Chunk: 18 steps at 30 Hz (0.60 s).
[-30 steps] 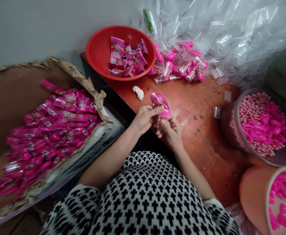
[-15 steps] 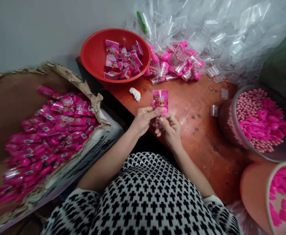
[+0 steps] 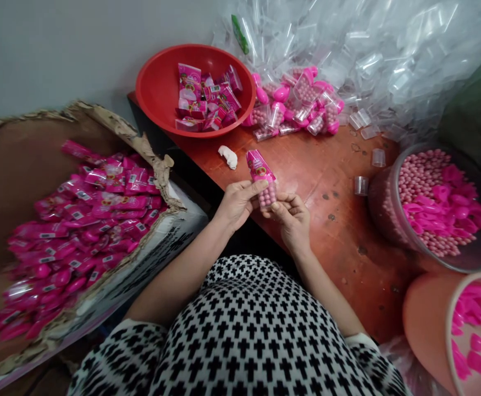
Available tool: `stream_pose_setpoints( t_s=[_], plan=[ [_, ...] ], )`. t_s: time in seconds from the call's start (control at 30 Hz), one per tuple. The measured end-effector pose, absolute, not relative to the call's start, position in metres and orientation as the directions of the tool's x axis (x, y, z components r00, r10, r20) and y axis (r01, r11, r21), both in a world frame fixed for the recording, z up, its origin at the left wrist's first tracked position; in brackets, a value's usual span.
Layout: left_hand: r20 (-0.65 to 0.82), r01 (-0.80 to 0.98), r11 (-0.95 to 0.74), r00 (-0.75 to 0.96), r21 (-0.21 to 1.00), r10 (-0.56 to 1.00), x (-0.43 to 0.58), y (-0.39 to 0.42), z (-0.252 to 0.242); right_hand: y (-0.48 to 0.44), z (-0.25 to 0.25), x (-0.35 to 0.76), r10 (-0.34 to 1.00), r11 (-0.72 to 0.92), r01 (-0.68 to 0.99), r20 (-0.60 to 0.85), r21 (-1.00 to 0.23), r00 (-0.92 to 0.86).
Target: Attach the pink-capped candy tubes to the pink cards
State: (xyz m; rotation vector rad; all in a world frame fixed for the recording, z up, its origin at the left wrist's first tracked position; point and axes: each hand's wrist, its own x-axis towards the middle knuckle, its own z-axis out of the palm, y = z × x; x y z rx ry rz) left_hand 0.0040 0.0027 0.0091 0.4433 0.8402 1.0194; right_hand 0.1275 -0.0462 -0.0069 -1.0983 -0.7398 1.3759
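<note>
Both hands at the worktop (image 3: 326, 181), close to its near-left edge. Between them: a clear tube of pink balls (image 3: 268, 197), held tilted, its far end inside a printed pink wrapper (image 3: 258, 164). Left hand (image 3: 236, 206): grip pinched on the tube's left side, thumb across the front near the wrapper's edge. Right hand (image 3: 294, 220): grip closed on the tube's near end, thumb and fingertips touching it.

Just beyond the hands, slightly left, a small white lump (image 3: 227, 157). Far left, a red bowl (image 3: 153, 82) with printed packets (image 3: 189, 77) lying in it. Right of the bowl, touching or nearly so, a pile of filled tubes (image 3: 304, 91) with pink tops; behind and to the right, a large heap of clear tubes (image 3: 372, 49).

Right side: a tub (image 3: 388, 220) of pink balls with pink plastic pieces (image 3: 442, 209) on top. Near right, a peach tub (image 3: 430, 324) with more pink pieces. Left, a torn-edged carton (image 3: 153, 242) full of wrapped pink packs (image 3: 87, 225).
</note>
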Motion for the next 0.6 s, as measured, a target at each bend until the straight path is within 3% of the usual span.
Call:
stream_pose_setpoints(
  t_s=[0.37, 0.5, 0.6],
  plan=[
    [-0.409, -0.570, 0.502, 0.293, 0.651, 0.864, 0.012, -0.017, 0.009, -0.043, -0.002, 0.123, 0.955, -0.031, -0.331, -0.126, -0.943, 0.270],
    [-0.399, -0.558, 0.489, 0.284, 0.670, 0.872, -0.001, -0.027, 0.013, -0.035, 0.000, 0.119, 0.974, -0.128, -0.357, -0.184, -0.925, 0.129],
    [-0.341, -0.613, 0.306, 0.064, 0.729, 0.938, -0.031, -0.032, 0.027, -0.030, 0.007, 0.119, 0.980, -0.184, -0.345, -0.198, -0.920, 0.006]
  ],
)
